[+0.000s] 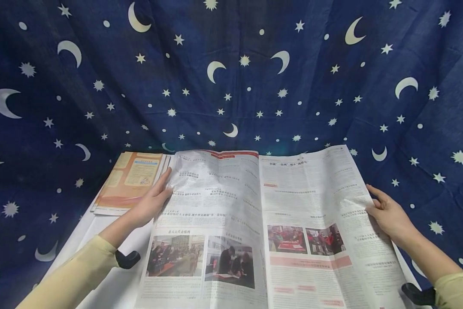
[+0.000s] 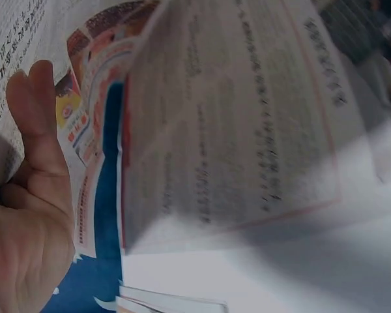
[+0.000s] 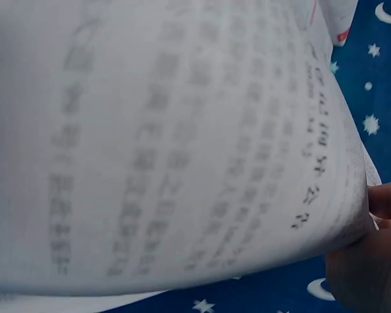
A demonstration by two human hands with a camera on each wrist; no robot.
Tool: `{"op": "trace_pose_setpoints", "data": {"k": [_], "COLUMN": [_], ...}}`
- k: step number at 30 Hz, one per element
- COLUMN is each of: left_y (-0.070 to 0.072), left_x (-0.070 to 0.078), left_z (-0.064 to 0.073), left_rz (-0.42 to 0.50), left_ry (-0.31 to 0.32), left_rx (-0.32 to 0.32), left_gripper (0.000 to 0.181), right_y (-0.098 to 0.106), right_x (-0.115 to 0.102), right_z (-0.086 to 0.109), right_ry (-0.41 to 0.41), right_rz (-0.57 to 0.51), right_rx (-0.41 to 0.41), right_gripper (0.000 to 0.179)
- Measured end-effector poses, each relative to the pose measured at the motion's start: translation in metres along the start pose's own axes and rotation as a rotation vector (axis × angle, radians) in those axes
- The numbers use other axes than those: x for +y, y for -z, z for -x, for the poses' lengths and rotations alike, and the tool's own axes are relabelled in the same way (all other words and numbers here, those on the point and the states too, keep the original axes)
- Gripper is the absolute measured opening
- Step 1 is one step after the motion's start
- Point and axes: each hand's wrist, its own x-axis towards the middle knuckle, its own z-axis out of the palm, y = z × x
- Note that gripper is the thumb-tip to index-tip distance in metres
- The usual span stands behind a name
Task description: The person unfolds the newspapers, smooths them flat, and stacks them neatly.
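Observation:
A newspaper (image 1: 231, 214) lies spread wide, with printed text and several photos on its pages. At its right edge my right hand (image 1: 389, 214) pinches the page between thumb and fingers. The right wrist view shows that sheet (image 3: 182, 163) bowed, its edge running into the grip of the right hand (image 3: 371, 254). My left hand (image 1: 154, 204) is at the paper's left edge, thumb and index finger apart. In the left wrist view the left hand (image 2: 36, 176) has its fingers extended against printed paper, with a loose page (image 2: 228, 130) hanging beside it; I see no pinch there.
A stack of orange-brown printed papers (image 1: 127, 182) lies left of the newspaper on a white tabletop (image 1: 115, 279). Behind stands a dark blue cloth (image 1: 231, 86) with moons and stars. Black straps (image 1: 128, 260) show at both wrists.

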Motion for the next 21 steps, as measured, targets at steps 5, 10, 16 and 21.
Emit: {"op": "trace_pose_setpoints", "data": {"k": [5, 10, 16, 21], "left_y": [0.002, 0.003, 0.005, 0.006], "left_x": [-0.014, -0.027, -0.038, -0.042], "left_z": [0.004, 0.005, 0.006, 0.005], "left_rz": [-0.035, -0.050, -0.078, -0.091], "left_ry": [0.063, 0.117, 0.174, 0.222], "left_rx": [-0.015, -0.026, -0.023, -0.028], "left_gripper": [0.067, 0.070, 0.072, 0.074], "right_y": [0.004, 0.005, 0.007, 0.010], "right_x": [0.012, 0.021, 0.033, 0.042], "right_z": [-0.002, -0.005, -0.008, -0.009], "right_ry": [-0.018, -0.024, -0.054, -0.076], "right_rz": [0.084, 0.115, 0.130, 0.176], "right_rx": [0.008, -0.001, -0.008, -0.021], "right_gripper": [0.066, 0.066, 0.069, 0.069]}}
